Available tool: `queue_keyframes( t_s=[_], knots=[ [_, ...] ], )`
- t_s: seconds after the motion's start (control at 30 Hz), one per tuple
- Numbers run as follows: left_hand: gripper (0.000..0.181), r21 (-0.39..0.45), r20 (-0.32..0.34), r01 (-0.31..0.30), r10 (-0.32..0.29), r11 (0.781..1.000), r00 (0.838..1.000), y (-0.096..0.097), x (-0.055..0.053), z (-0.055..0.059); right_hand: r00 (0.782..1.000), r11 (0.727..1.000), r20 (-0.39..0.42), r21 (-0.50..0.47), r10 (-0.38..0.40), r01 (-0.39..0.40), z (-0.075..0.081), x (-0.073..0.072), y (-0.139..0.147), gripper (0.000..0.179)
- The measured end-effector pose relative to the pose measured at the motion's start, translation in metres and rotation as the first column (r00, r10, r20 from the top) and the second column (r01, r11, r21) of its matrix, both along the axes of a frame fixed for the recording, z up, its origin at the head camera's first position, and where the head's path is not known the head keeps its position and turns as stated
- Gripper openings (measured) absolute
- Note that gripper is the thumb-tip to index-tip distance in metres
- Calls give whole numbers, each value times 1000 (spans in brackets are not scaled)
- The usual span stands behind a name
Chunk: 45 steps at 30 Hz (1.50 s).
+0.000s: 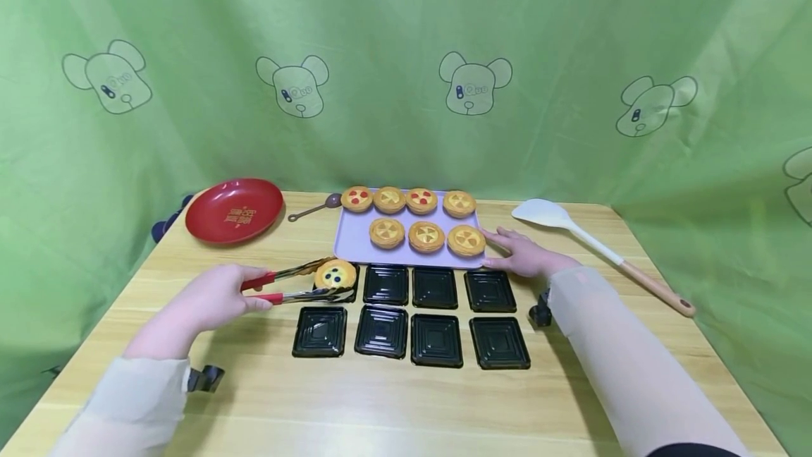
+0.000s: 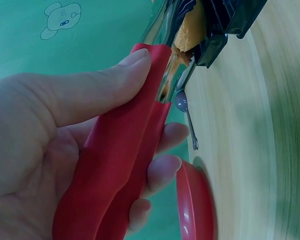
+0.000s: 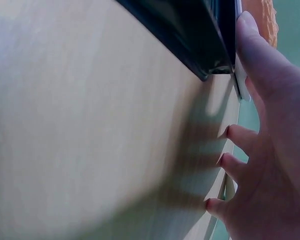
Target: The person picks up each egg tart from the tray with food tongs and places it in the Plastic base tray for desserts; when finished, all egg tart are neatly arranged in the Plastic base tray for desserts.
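Observation:
My left hand (image 1: pixel 218 295) grips the red-handled tongs (image 2: pixel 125 145), thumb on one arm and fingers round the other. Between the tong tips is a tart with dark blue berries (image 1: pixel 335 275), right over the back-left black plastic tray (image 1: pixel 352 295), which it mostly covers. My right hand (image 1: pixel 523 254) is at the right end of the lilac baking tray (image 1: pixel 342 238), fingers spread, thumb (image 3: pixel 247 27) against its front corner. On that tray sit several tarts, including a yellow-topped tart (image 1: pixel 466 240) near the right fingertips and a red-topped tart (image 1: pixel 357 199) at the back left.
Several black plastic trays (image 1: pixel 380 331) stand in two rows before the lilac tray. A red plate (image 1: pixel 235 211) lies at back left, beside a small brown spoon (image 1: pixel 333 200). A white turner (image 1: pixel 596 243) with a wooden handle lies at right. Green curtain (image 1: pixel 393 132) encloses the table.

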<state>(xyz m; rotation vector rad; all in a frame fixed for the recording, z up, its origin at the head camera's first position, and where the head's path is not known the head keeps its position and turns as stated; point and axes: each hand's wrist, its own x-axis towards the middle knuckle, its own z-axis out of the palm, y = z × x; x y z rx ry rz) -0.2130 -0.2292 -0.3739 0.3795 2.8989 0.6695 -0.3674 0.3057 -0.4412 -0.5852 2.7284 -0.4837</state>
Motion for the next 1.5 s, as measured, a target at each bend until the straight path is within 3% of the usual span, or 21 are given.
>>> queue_keyframes(
  t_s=[0.33,0.5,0.63,0.8,1.0,1.27,1.5],
  knots=[
    [66,29,17,-3,2,1000,1000,-3,2,7,1000,1000,4,-3,-6,6,-1,-1,1,83],
    [73,77,7,-19,18,997,1000,-8,-3,15,1000,1000,-1,-6,-3,3,-1,0,0,82],
    [76,87,-42,-19,22,996,999,-5,-11,24,1000,1000,-5,-5,-5,5,0,1,1,82],
    [80,44,-58,-23,26,999,998,9,-28,31,1000,1000,-2,-17,-8,8,2,3,0,82],
    [77,-4,-61,-15,15,1000,998,29,-57,26,1000,999,-14,-33,-4,4,1,3,-1,81],
    [65,-27,-29,6,-7,1000,1000,53,-91,12,1000,1000,9,-26,-16,17,0,2,-2,82],
    [64,-13,-1,2,-2,1000,1000,68,-110,-5,999,999,14,-16,-31,32,0,2,0,82]
  ],
)
